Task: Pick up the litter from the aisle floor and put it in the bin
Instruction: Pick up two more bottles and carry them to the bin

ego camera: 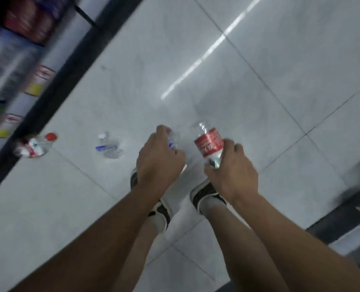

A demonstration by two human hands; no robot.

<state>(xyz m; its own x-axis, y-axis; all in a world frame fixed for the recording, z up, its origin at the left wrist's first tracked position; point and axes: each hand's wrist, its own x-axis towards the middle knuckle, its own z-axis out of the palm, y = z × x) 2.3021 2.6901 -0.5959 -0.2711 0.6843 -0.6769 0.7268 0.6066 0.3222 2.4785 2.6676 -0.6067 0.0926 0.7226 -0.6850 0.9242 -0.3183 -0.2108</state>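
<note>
Fingers of my right hand wrap the lower end of a clear plastic bottle with a red label, its open neck pointing away from me, above the pale tiled aisle floor. My left hand is clenched around a crumpled clear bottle with a blue mark, of which only a small part shows past my knuckles. Both hands are held out in front of me, over my feet in dark sneakers and light socks.

Two more pieces of litter lie on the tiles to my left. A crushed clear bottle with a blue label sits in the open floor, well apart from my left hand. Farther left, a crumpled bottle with a red cap and red-and-white label rests just beside the dark base strip of a store shelf, whose packaged goods are blurred. A bright streak of ceiling light reflects across the tiles ahead. At the right edge, a dark shelf base is partly visible, too blurred to read. No part of the bin shows in this view.
</note>
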